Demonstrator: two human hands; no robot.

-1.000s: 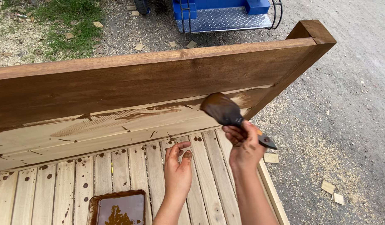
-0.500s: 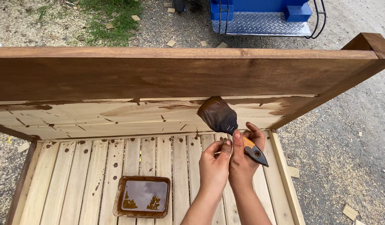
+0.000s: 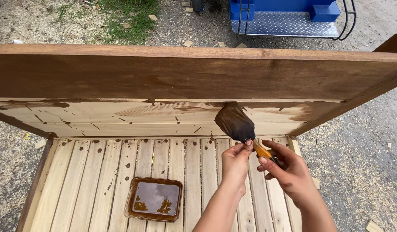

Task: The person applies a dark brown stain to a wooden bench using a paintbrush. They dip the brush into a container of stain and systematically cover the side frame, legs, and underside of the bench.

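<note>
- Both hands are on one tool: a wide, stain-soaked dark brown brush with an orange handle (image 3: 235,122). Its bristles are pressed against the pale, unstained inner face of the upright wooden board (image 3: 164,116), just under the already darkened upper band.
- My right hand (image 3: 289,172) holds the handle, fingers wrapped narrow round it. My left hand (image 3: 235,165) pinches the metal collar where bristles meet handle, thumb and forefinger tight on it.
- Judgement: the two-hand grip suits a loaded brush. I keep the left pinch low on the collar to steer and let the right hand carry the weight.
- The stroke should follow the grain, running sideways along the board and overlapping the wet edge of the brown patch near the bristles, so no lap line dries in.
- Light pressure is best; the bristles look heavy with stain, and drips already spot the slatted pale wooden floor of the frame (image 3: 99,172).
- The shallow rectangular brown tray of dark stain (image 3: 154,199) sits on the slats, left of my forearms and well apart from the brush; I mind my left elbow near it.
- The streaky, thin passes to the left on the board want a second, even coat.
</note>
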